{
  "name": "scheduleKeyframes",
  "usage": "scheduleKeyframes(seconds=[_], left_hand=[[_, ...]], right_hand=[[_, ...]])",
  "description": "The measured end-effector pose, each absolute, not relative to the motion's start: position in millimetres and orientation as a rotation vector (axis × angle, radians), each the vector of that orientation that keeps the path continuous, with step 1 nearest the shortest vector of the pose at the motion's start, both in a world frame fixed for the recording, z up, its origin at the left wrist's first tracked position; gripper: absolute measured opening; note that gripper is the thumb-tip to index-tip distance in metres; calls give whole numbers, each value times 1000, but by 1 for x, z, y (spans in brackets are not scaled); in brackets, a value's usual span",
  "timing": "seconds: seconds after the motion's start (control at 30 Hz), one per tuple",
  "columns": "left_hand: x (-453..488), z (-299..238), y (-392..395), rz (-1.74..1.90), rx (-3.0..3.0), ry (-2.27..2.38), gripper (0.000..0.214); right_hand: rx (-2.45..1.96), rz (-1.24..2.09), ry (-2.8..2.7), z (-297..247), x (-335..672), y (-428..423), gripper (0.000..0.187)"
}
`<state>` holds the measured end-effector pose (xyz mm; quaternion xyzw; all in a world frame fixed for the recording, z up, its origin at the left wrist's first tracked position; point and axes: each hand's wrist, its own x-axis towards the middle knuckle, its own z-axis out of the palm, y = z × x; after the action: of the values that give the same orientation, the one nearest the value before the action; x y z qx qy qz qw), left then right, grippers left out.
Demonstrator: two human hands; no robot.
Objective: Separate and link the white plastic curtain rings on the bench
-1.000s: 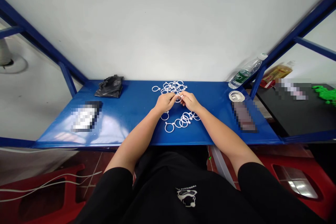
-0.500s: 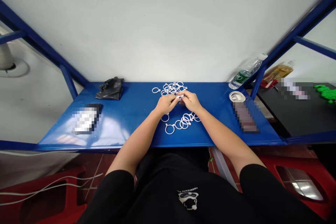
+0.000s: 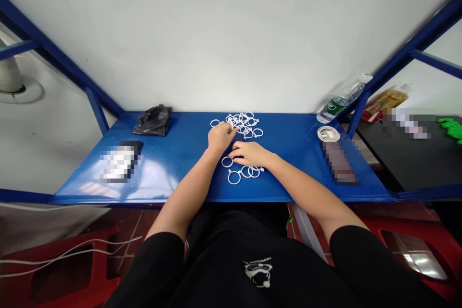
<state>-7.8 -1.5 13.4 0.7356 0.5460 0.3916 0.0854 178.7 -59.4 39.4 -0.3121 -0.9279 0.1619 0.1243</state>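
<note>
Heap of white plastic rings near the middle of a blue metal table, close to its far edge and a white wall; rings overlapping and tangled, each with a small knob on its band; one lone ring just left of the heap; smaller group of rings nearer the front edge, several overlapping.

Left hand curled at the near edge of the heap, fingertips on the rings; whether pinching one ring or only touching, impossible to tell; right hand lying palm down and relaxed, fingers extended, no grasp visible, just above the front group and touching or nearly touching it; bare forearms reaching out from black short sleeves.

Black plastic bag crumpled toward the far left of the tabletop; pixelated flat object nearer the front left; water bottle with green label, tilted against the blue frame at the far right; coil of white cable beside a pixelated long object; black surface beyond the right end, with green pieces on it; red stools below the table.
</note>
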Motion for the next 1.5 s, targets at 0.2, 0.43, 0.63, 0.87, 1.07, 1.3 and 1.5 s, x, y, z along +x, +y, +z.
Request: scheduleKeyframes(seconds=[0.2,0.43,0.63,0.87,1.07,1.3,1.5], left_hand=[[2,17,-10,937,2284,1696,32],[-5,22,-9,1065,2259,1334,39],[-2,22,-11,899,2323,1170,35],[3,19,-11,939,2386,1220,27],[6,20,-15,950,2437,1172,27],[8,17,-16,1041,2550,1145,34],[14,14,-15,1270,2601,1049,39]], right_hand=[[-940,471,-2684,43,181,-57,21],[-1077,550,-2354,42,201,-39,19],[-1190,591,-1945,33,214,-25,18],[-1142,1023,-1697,23,214,-18,27],[-1112,961,-1775,27,215,-20,26],[-1080,926,-1748,33,215,-19,22],[-1079,937,-1669,27,217,-15,19]])
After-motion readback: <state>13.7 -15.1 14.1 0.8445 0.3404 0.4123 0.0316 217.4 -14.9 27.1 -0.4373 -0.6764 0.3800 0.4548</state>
